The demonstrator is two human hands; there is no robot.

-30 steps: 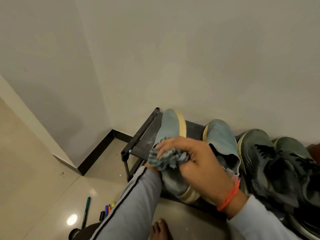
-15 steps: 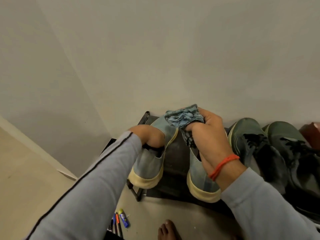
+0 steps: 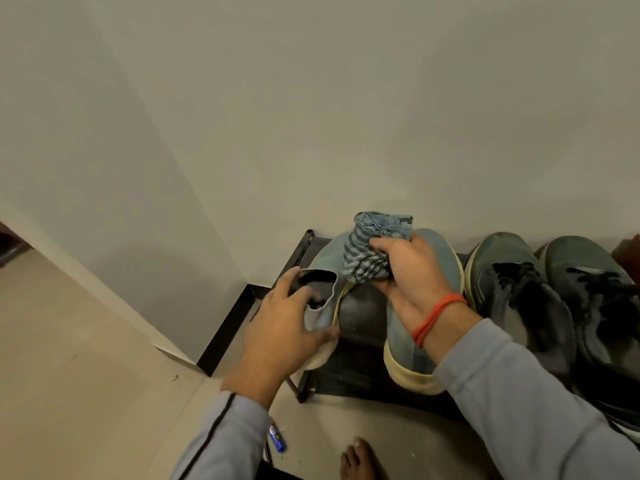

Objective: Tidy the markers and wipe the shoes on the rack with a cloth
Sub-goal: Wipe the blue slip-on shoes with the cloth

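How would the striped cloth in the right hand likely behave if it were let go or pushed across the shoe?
The cloth is bunched into folds in the right hand, so it is probably floppy and would slump open if released. It looks light. Its ribbed weave likely drags on the blue shoe rather than slipping.

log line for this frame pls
phase: wiping shoes | left hand: holds left blue shoe at collar | right hand: grips cloth over right blue shoe | rack: dark sneakers untouched
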